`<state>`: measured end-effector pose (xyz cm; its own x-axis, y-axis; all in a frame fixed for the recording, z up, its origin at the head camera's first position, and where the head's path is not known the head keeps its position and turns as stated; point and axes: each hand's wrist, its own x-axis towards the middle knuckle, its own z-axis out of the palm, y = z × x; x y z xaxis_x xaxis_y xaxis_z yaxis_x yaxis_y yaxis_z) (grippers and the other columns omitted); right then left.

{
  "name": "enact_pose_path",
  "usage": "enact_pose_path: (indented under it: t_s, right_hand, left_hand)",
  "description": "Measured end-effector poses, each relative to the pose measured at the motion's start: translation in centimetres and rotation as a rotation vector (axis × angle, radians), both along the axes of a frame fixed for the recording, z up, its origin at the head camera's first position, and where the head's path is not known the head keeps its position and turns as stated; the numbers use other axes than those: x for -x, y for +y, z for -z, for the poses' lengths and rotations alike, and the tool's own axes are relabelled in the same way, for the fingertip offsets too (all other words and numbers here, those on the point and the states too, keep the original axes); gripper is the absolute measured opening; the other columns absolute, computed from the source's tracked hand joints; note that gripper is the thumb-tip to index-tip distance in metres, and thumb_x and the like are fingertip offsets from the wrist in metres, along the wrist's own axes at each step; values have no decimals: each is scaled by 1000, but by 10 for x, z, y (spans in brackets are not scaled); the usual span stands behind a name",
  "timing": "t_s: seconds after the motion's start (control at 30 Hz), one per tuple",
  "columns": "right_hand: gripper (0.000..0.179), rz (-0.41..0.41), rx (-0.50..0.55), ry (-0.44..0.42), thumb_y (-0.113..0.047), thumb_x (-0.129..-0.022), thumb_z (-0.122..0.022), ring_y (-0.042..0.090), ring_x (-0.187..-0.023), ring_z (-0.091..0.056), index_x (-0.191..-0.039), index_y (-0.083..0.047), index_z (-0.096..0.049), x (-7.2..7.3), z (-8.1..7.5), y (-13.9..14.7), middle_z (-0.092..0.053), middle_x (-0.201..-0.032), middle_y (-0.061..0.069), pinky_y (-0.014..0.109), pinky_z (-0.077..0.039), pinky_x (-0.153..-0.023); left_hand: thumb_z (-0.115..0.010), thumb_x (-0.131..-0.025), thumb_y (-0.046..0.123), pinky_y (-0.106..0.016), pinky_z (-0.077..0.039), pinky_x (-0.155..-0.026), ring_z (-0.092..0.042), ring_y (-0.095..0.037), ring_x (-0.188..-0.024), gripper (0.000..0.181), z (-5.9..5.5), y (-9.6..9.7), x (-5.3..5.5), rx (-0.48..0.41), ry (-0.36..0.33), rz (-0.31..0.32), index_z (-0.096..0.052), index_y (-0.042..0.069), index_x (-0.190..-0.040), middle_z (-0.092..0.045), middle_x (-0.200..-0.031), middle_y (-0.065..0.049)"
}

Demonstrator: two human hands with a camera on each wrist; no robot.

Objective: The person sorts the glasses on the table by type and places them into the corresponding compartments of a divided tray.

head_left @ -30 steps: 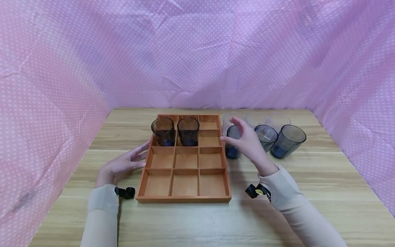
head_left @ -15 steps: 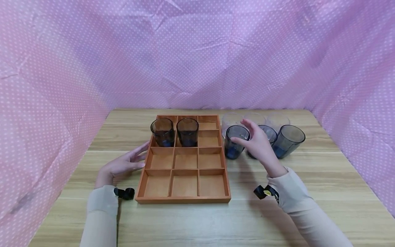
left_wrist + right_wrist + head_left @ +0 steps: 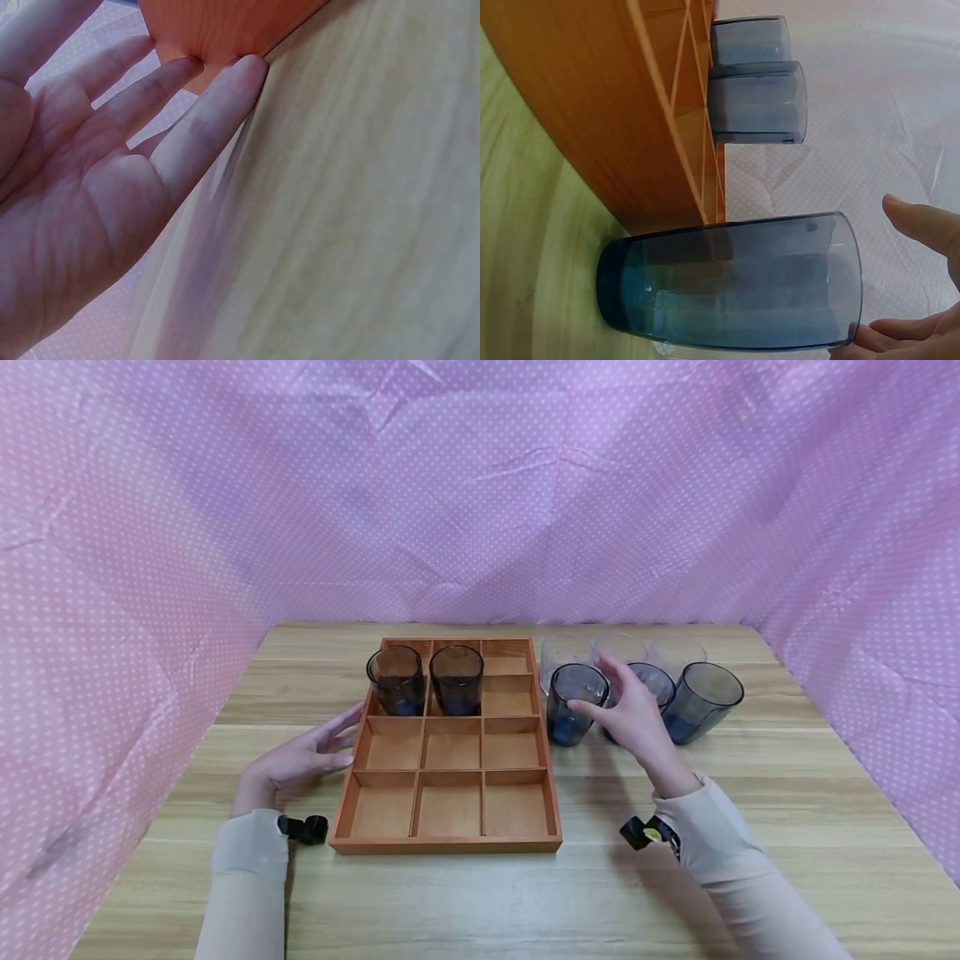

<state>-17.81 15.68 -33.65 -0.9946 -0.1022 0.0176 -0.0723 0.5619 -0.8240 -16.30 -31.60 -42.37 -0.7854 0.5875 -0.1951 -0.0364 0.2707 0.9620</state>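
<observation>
In the head view, my left hand (image 3: 303, 758) rests its extended fingertips against the left side of the wooden divided tray (image 3: 446, 845). The left wrist view has those fingers (image 3: 217, 112) touching the tray's wall (image 3: 217, 30) low, by the tabletop. My right hand (image 3: 633, 714) is beside a smoky blue drinking glass (image 3: 564, 727) standing upright right of the tray. Seen from the right wrist, the thumb (image 3: 922, 225) stays apart from this glass (image 3: 735, 281), while the other fingertips (image 3: 885, 334) are right at its rim. Two dark glasses, one (image 3: 397, 689) left of the other (image 3: 457, 689), sit in the tray's compartments.
Right of my hand stand more smoky glasses, one partly hidden (image 3: 656, 681) and one at the far right (image 3: 705, 697). Behind them is a row of clear glasses (image 3: 675, 650). A pink dotted cloth (image 3: 480, 502) hangs around the wooden table (image 3: 675, 852).
My right hand has moved rightward from over the nearest smoky glass to its right side, slowing in the last half second. The left hand, tray and glasses have stayed put.
</observation>
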Motion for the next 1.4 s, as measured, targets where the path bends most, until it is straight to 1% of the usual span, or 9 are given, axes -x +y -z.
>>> enact_pose_path:
  t_s: [0.13, 0.33, 0.57, 0.87, 0.93, 1.03, 1.17, 1.3, 1.4]
  right_hand:
    - [89, 8, -13, 10, -24, -84, -77, 34, -146, -28, -151, 0, -25, 0, 4, 0, -33, -156, 17, 43, -28, -118]
    - [89, 17, -97, 47, -25, -84, -77, 38, -143, -33, -151, 1, -26, -3, 7, -2, -32, -156, 19, 47, -34, -114]
    - [87, 53, -165, 49, -31, -84, -76, 39, -135, -45, -150, 1, -29, -7, 6, -2, -40, -150, 23, 51, -38, -109]
    - [86, 101, -198, 70, -31, -84, -76, 40, -128, -51, -148, 4, -31, -8, 15, -4, -47, -143, 28, 52, -42, -105]
    - [84, 107, -215, 81, -31, -83, -76, 40, -121, -57, -147, 4, -33, -8, 16, -5, -54, -136, 28, 52, -45, -101]
    - [82, 114, -246, 107, -31, -82, -77, 35, -97, -60, -144, 5, -38, -7, 18, -7, -63, -113, 26, 47, -48, -86]
    - [79, 121, -271, 138, -31, -82, -78, 27, -81, -52, -141, 6, -42, -5, 20, -7, -57, -94, 18, 38, -41, -74]
    - [76, 126, -255, 142, -29, -82, -78, 28, -84, -53, -139, 6, -44, -4, 21, -7, -57, -98, 19, 40, -42, -76]
    - [76, 125, -243, 145, -29, -81, -78, 33, -88, -56, -139, 6, -44, -3, 21, -7, -58, -110, 24, 48, -45, -86]
  left_hand:
    - [-56, -97, 11, -9, -38, -98, 2, -47, -146, 85, 1, 0, 0, -1, -5, 2, 4, 19, -157, 11, -163, -13]
    - [-56, -97, 11, -9, -38, -98, 1, -47, -147, 85, 1, 0, 1, 4, -16, -2, 3, 22, -157, 12, -163, -12]
    - [-59, -96, 17, -15, -37, -103, -7, -42, -149, 85, -2, 0, 0, 93, 19, -31, 0, 27, -157, 5, -165, -7]
    - [-59, -96, 14, -8, -37, -98, -1, -46, -147, 86, 2, 0, 1, 37, 3, -17, 2, 23, -157, 10, -164, -10]
    - [-58, -96, 13, -7, -37, -98, -2, -46, -147, 86, 2, 0, 1, 41, 8, -17, 2, 23, -157, 10, -164, -10]
    - [-58, -96, 14, -8, -37, -97, -3, -45, -148, 86, 2, -1, 0, 60, 13, -24, 1, 24, -157, 9, -164, -10]
    - [-58, -97, 15, -8, -37, -98, -4, -44, -148, 85, 2, 0, 0, 77, 15, -27, 1, 26, -157, 8, -165, -8]
    - [-58, -97, 15, -8, -37, -98, -4, -43, -149, 85, 1, 2, -1, 66, 7, -23, 1, 26, -157, 7, -165, -7]
    - [-57, -97, 13, -8, -37, -98, -3, -42, -149, 85, 0, 3, 0, 40, -1, -18, 2, 26, -157, 7, -165, -7]
